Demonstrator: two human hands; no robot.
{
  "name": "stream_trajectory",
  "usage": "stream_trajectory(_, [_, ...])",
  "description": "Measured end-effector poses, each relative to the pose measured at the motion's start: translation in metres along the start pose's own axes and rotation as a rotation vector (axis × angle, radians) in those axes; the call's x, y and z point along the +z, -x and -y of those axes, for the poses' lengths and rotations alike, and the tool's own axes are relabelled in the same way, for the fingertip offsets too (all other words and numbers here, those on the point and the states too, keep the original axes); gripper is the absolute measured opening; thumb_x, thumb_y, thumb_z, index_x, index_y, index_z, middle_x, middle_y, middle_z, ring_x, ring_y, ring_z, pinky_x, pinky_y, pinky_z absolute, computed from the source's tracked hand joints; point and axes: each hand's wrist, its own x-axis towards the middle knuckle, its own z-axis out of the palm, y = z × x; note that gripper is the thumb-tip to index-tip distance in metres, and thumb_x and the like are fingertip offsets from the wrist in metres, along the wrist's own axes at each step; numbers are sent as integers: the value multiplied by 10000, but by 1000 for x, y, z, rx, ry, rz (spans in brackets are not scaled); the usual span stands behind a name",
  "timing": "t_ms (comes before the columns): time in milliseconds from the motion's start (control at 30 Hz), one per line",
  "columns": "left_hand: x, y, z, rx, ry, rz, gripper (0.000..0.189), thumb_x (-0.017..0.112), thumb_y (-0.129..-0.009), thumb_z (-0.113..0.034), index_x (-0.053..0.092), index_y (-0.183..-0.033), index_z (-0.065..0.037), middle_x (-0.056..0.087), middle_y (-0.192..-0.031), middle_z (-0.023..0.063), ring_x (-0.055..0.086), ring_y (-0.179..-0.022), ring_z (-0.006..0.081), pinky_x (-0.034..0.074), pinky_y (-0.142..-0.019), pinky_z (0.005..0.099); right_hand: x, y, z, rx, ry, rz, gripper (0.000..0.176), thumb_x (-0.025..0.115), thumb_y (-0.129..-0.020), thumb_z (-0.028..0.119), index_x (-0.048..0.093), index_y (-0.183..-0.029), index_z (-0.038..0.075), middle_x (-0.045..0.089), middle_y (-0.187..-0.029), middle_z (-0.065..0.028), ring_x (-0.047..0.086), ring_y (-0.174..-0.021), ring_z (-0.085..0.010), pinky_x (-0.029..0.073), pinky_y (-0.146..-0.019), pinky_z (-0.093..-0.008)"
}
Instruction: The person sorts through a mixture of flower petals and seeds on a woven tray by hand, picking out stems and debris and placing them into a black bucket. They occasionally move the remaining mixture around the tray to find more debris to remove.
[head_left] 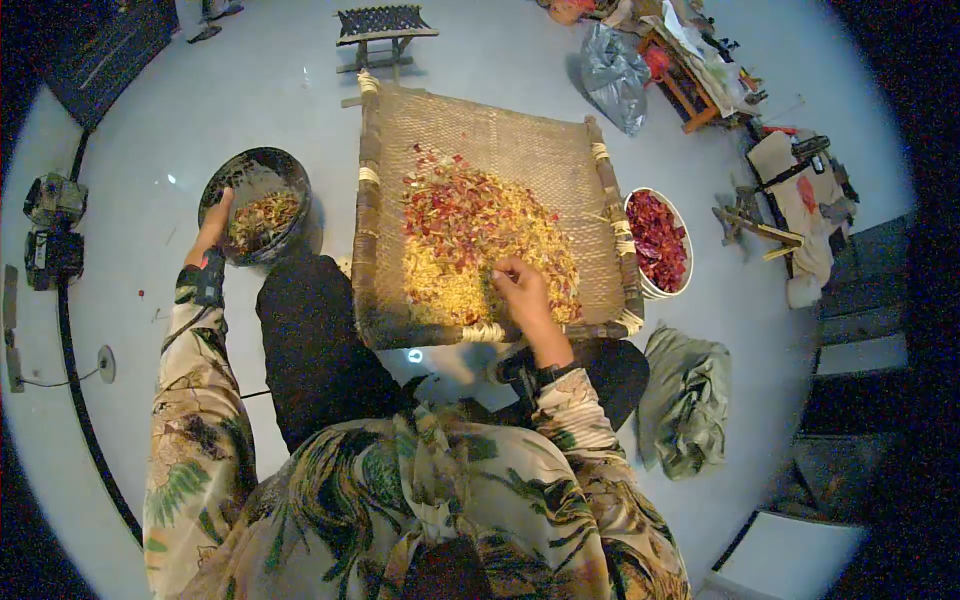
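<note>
Across my lap lies a woven tray (480, 125) with a wooden frame, bearing a heap of yellow and red plant pieces (480, 225). My left hand (216, 222) grips the left rim of a dark bowl (268, 165), which has dry plant bits (262, 220) inside. Over the near part of the heap is my right hand (522, 295), its thumb and fingers pinched together. Something small and dark seems to be at the fingertips, too small to name. Right of the tray stands a white bucket (686, 225) full of dark red pieces (655, 240).
A small woven stool (385, 25) stands beyond the tray. Grey plastic bags (613, 75) and a low wooden table (690, 90) are at the upper right. A green-grey sack (690, 400) lies near my right knee. A black cable (75, 400) runs along the left.
</note>
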Motion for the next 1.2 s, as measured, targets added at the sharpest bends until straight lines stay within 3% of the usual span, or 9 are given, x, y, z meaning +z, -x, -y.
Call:
stream_trajectory(67, [-28, -49, 23, 243, -391, 13, 595, 463, -852, -541, 519, -1091, 1, 579, -963, 112, 565, -893, 245, 445, -785, 383, -1, -4, 15, 75, -23, 52, 104, 607, -801, 110, 605, -845, 15, 558, -679, 6, 492, -612, -77, 411, -564, -236])
stream_trajectory(100, [30, 30, -16, 248, -111, 47, 536, 477, -861, -481, 529, -1104, -6, 571, -1010, 107, 552, -930, 203, 427, -803, 352, -1, -7, 22, 113, -35, 80, 109, 605, -803, 114, 606, -847, 14, 560, -677, 4, 500, -623, -81, 416, -571, -243])
stream_trajectory(200, [93, 59, -43, 102, 116, -16, 455, 504, -861, -406, 537, -1095, -18, 564, -1030, 103, 556, -943, 186, 444, -793, 337, 4, -27, 36, 50, 44, 156, 112, 603, -802, 120, 612, -866, 28, 589, -690, -38, 548, -648, -129, 437, -596, -278])
stream_trajectory(400, [231, 123, -78, 228, 554, 345, 326, 419, -917, -222, 473, -1112, 33, 528, -1117, 161, 553, -1011, 250, 487, -837, 369, 38, -97, 59, -407, 413, 234, 175, 633, -740, 107, 605, -900, 43, 609, -838, -162, 588, -796, -330, 463, -704, -378])
stream_trajectory(600, [265, 94, -49, -8, 665, 298, 279, 413, -916, -199, 465, -1087, 15, 543, -1040, 132, 547, -994, 259, 476, -846, 394, 78, -144, 42, -573, 705, 383, 275, 641, -692, 92, 577, -956, 50, 580, -915, -164, 555, -875, -354, 463, -746, -418])
stream_trajectory(700, [266, 104, -53, 105, 652, 299, 250, 432, -908, -191, 481, -1053, 6, 553, -1008, 117, 551, -953, 252, 480, -827, 392, 95, -147, 29, -636, 750, 284, 290, 647, -690, 105, 564, -963, 50, 565, -925, -163, 550, -879, -352, 461, -742, -421])
stream_trajectory(900, [259, 93, -52, 85, 696, 291, 239, 469, -891, -190, 500, -1036, -2, 558, -1012, 122, 552, -906, 234, 482, -799, 374, 94, -148, 22, -404, 743, 353, 272, 639, -721, 152, 595, -976, 66, 597, -894, -152, 573, -868, -333, 467, -739, -411])
stream_trajectory(1000, [261, 98, -52, 87, 707, 276, 234, 482, -885, -182, 500, -1035, -4, 560, -1009, 120, 552, -905, 229, 482, -786, 362, 77, -146, 13, -307, 451, 229, 208, 647, -737, 173, 620, -914, 65, 617, -888, -166, 587, -855, -334, 469, -730, -389])
stream_trajectory(1200, [268, 104, -49, 62, 612, 300, 220, 478, -891, -194, 506, -1024, -20, 570, -980, 99, 563, -874, 201, 490, -738, 336, 41, -137, 6, 195, -409, 251, 131, 579, -852, 164, 631, -857, 44, 638, -923, -20, 572, -888, -134, 437, -804, -289])
